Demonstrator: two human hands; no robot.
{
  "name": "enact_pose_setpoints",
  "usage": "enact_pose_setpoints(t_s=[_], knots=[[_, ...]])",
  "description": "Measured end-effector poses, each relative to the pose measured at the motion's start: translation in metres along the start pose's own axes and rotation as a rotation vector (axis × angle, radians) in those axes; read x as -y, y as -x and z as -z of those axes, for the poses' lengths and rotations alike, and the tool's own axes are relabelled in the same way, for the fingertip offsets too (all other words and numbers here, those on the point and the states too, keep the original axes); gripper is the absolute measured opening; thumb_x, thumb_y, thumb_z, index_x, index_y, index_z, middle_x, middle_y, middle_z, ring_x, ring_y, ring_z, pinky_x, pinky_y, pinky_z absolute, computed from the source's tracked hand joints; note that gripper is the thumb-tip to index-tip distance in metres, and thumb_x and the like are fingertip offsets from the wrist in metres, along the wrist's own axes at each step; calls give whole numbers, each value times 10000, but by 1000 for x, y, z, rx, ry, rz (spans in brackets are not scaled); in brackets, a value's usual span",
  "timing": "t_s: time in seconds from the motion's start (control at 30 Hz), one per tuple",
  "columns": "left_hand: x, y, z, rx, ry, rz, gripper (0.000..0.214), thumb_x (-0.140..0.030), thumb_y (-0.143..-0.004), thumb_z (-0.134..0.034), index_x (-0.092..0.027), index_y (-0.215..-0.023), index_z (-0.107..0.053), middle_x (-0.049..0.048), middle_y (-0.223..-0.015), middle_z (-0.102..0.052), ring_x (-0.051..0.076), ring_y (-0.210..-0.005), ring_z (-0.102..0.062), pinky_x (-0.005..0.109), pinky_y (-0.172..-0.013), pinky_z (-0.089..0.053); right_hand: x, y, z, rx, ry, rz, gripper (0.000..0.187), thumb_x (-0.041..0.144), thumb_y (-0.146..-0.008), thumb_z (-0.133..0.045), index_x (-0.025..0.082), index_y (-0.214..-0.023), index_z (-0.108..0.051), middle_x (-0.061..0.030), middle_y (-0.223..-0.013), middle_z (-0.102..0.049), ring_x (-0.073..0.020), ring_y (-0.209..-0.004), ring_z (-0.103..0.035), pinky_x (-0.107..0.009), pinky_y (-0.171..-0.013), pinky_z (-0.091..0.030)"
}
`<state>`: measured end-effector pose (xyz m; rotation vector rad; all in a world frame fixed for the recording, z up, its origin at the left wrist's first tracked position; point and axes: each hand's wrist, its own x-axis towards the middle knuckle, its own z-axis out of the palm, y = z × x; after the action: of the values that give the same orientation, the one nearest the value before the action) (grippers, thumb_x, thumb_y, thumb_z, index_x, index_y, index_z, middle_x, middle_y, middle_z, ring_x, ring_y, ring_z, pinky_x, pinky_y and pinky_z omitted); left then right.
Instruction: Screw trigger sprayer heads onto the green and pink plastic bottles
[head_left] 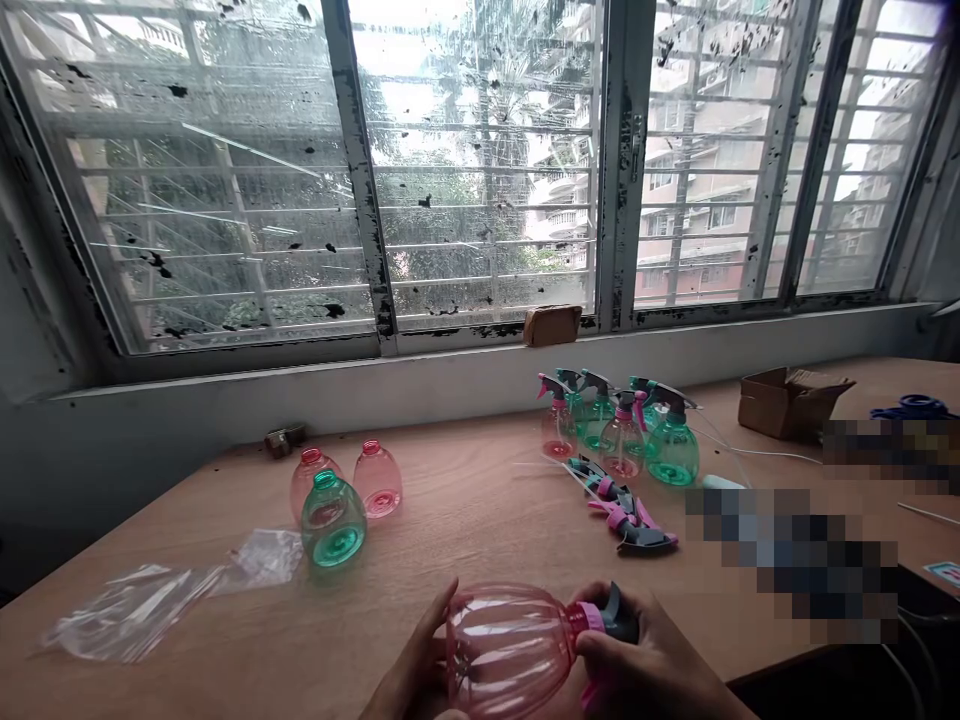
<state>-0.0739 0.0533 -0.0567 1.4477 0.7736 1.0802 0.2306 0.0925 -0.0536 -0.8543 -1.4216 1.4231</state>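
Note:
A clear pink spray bottle (510,645) lies sideways between my hands above the table's near edge. My left hand (416,655) is wrapped around its base end. At the neck, my right hand (645,640) grips the grey and pink spray head (609,615), which sits on the bottle's mouth. Part of the trigger is hidden by my right hand's fingers. Loose spray heads (626,515) in grey, pink and green lie on the table just beyond.
Two open pink bottles (379,480) and a green bottle (334,520) stand left, near crumpled plastic bags (139,610). Several bottles with spray heads (671,445) stand at the back. A cardboard box (784,405) is at right; a brown block (551,326) rests on the sill.

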Motion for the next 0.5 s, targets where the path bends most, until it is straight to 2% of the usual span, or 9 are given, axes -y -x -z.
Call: enact_pose_setpoints(t_s=[0.07, 0.13, 0.23, 0.3, 0.4, 0.5], knots=[[9, -4, 3, -55, 38, 29, 836, -603, -800, -783, -460, -1528, -399, 48, -1559, -515, 330, -1171, -670, 484, -1064, -494, 0, 0, 0, 4, 6, 0, 455, 516, -724, -909, 154, -906, -701, 8, -639, -686, -177, -553, -623, -227, -524, -469], [18, -8, 5, -117, 132, 100, 733, -656, -826, -720, -436, -1483, -482, 39, -1597, -480, 352, -1313, -599, 485, -1115, -461, 1, -1, 0, -3, 21, 1, 459, 524, -724, -906, 151, -906, -709, 4, -640, -689, -179, -556, -622, -227, -525, -469], [27, -14, 8, -153, 236, 175, 664, -736, -852, -610, -372, -1407, -598, 43, -1560, -534, 350, -1406, -524, 463, -1154, -426, 0, -3, 0, -10, 38, 11, 469, 535, -703, -912, 152, -885, -713, 8, -630, -678, -183, -551, -620, -228, -514, -466], [28, -14, 9, -164, 193, 176, 679, -718, -819, -673, -360, -1393, -620, 40, -1551, -550, 358, -1393, -537, 459, -1163, -419, 0, -3, 0, -7, 33, 21, 467, 539, -709, -909, 151, -883, -715, 9, -624, -676, -180, -548, -618, -227, -515, -463], [21, -9, 7, -146, 61, 135, 741, -688, -775, -744, -386, -1431, -579, 35, -1563, -537, 384, -1336, -580, 489, -1146, -439, 0, -2, 0, -4, 4, 9, 468, 541, -728, -903, 146, -902, -722, -1, -635, -693, -179, -559, -624, -228, -531, -473], [4, -2, 2, -66, -79, 26, 879, -711, -731, -762, -466, -1509, -433, 6, -1606, -458, 392, -1299, -588, 506, -1114, -462, 1, -2, 1, -4, -11, 0, 465, 527, -723, -918, 146, -911, -730, -2, -642, -703, -179, -561, -633, -226, -533, -480]])
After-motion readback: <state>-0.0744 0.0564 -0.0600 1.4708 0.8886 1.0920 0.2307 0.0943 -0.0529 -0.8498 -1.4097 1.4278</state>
